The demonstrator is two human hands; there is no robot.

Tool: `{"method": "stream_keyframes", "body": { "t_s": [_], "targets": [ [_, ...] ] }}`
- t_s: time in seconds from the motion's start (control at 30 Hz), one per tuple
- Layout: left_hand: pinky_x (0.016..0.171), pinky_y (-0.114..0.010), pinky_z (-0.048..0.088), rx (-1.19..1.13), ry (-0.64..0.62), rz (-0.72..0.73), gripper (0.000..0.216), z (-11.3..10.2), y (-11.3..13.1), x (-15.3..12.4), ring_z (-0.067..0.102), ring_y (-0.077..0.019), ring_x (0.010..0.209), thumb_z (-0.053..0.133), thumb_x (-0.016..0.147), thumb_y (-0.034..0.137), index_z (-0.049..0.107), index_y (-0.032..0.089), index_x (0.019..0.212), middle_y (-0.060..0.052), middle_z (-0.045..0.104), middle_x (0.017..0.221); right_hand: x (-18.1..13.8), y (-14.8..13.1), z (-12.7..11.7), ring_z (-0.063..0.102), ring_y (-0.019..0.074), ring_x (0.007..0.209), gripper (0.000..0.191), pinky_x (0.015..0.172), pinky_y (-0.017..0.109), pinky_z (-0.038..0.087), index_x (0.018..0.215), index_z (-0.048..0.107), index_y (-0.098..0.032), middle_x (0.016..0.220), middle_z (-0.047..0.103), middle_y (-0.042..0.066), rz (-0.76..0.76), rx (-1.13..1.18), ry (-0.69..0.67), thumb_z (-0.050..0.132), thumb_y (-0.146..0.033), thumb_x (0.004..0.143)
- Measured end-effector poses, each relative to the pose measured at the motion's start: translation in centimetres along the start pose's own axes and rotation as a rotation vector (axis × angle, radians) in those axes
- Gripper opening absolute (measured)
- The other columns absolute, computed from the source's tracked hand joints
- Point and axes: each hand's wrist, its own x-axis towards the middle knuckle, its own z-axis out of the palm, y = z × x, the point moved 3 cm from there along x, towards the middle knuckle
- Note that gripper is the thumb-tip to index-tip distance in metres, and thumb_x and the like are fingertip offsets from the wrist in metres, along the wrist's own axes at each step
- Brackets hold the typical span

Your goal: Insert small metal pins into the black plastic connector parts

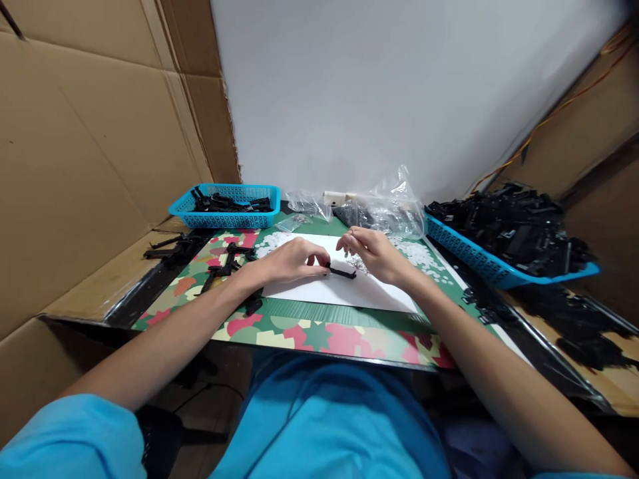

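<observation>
My left hand (298, 258) grips one end of a slim black plastic part (342, 271) between thumb and fingers, low over a white sheet (304, 290). Just right of it, my right hand (367, 249) is raised with its fingertips pinched together. Whatever those fingertips hold, if anything, is too small to make out. Beneath the right hand lies a small pile of shiny metal pieces (358, 265). Several black plastic parts (229, 263) lie beside my left wrist, partly hidden by the forearm.
A blue basket (227, 219) of black parts stands back left; a fuller blue basket (479, 256) stands right. White discs (422, 256) lie scattered on the green mat. Clear plastic bags (389, 216) sit against the wall. Loose black parts (172, 247) lie at the left edge.
</observation>
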Motion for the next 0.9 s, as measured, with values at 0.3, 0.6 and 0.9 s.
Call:
{"method": "stream_keyframes", "body": {
  "t_s": [0.3,0.6,0.9],
  "targets": [
    [0.063,-0.025,0.048,-0.027,0.045,0.010,0.011,0.4,0.5,0.0,0.070,-0.0138,0.067,0.077,0.088,0.027,0.084,0.021,0.094,-0.001,0.079,0.080,0.6,-0.7,2.0,0.071,0.0174,0.058,0.056,0.058,0.029,0.056,0.078,0.072,-0.016,0.067,0.072,0.007,0.115,0.257,0.117,0.063,-0.066,0.102],
    [0.059,-0.025,0.045,0.005,0.088,0.033,0.011,0.5,0.2,0.0,0.069,-0.0138,0.064,0.080,0.087,0.032,0.086,0.023,0.089,-0.001,0.078,0.075,0.6,-0.9,2.8,0.067,0.0167,0.054,0.057,0.054,0.029,0.053,0.072,0.069,-0.017,0.066,0.072,0.007,0.126,0.244,0.164,0.066,-0.066,0.100],
    [0.059,-0.025,0.046,0.018,0.077,0.066,0.011,0.6,0.4,0.1,0.067,-0.0130,0.062,0.077,0.089,0.032,0.082,0.022,0.087,-0.001,0.076,0.075,0.6,-0.7,3.3,0.065,0.0177,0.055,0.056,0.056,0.029,0.049,0.073,0.072,-0.018,0.061,0.070,0.005,0.110,0.165,0.136,0.065,-0.066,0.100]
  ]
}}
